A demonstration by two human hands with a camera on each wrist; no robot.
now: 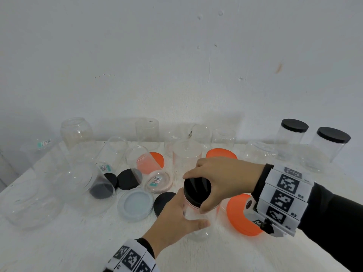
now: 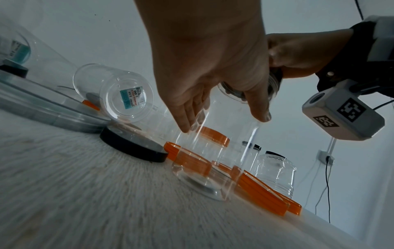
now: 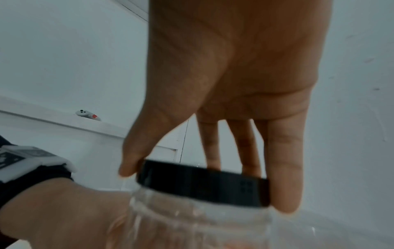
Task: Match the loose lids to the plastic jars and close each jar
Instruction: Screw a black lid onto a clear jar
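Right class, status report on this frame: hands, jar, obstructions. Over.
Left hand grips jar. Right hand grips black lid on its mouth. Orange lid beside, not blocking.

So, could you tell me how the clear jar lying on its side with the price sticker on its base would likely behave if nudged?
The jar lies on its round wall, so it would probably roll. It looks empty and thin-walled, so likely light and easy to shift. An orange lid and a black lid sit close by, which might stop it.

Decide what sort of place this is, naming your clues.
Probably a plain room set up for recording, not a kitchen: a bare white wall, a white table holding only empty jars and lids, and marker-tagged wrist cameras.
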